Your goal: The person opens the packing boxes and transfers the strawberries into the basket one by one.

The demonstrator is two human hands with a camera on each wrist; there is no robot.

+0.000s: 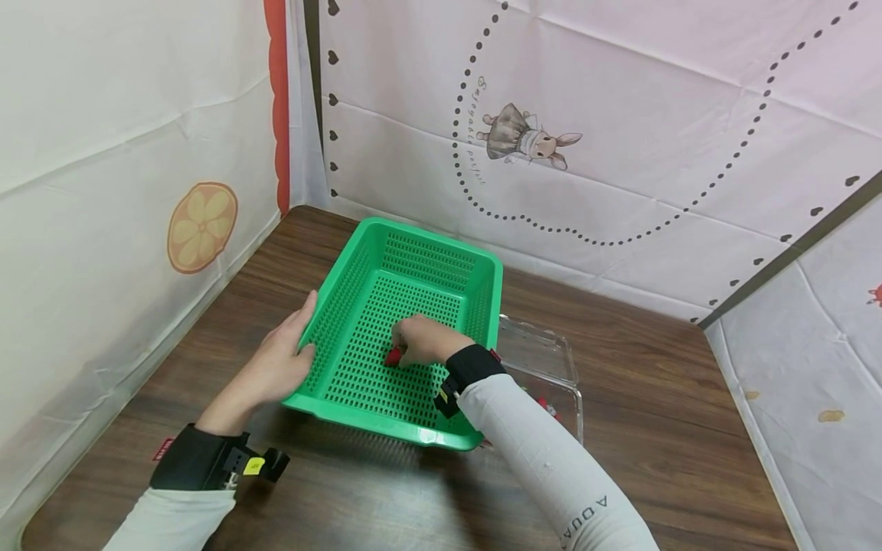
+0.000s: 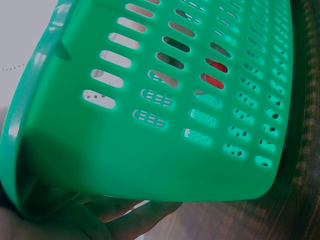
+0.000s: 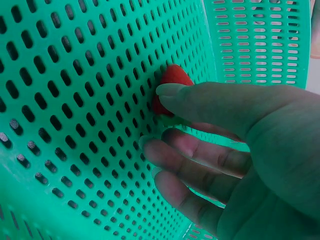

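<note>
A green perforated plastic basket sits tilted in the head view on the wooden table. My left hand holds it by the left rim, thumb at the edge; the left wrist view shows the basket's outer wall with fingers behind its lower edge. Inside the basket is my right hand, pinching a red strawberry close over the perforated floor. In the right wrist view the thumb lies across the strawberry, whose green leaves show below, and the other fingers are loosely bent.
To the right of the basket lies a clear plastic box with its lid open, partly hidden by the right sleeve. Small red things show in it. Printed white cloth hangs along the table's back and sides.
</note>
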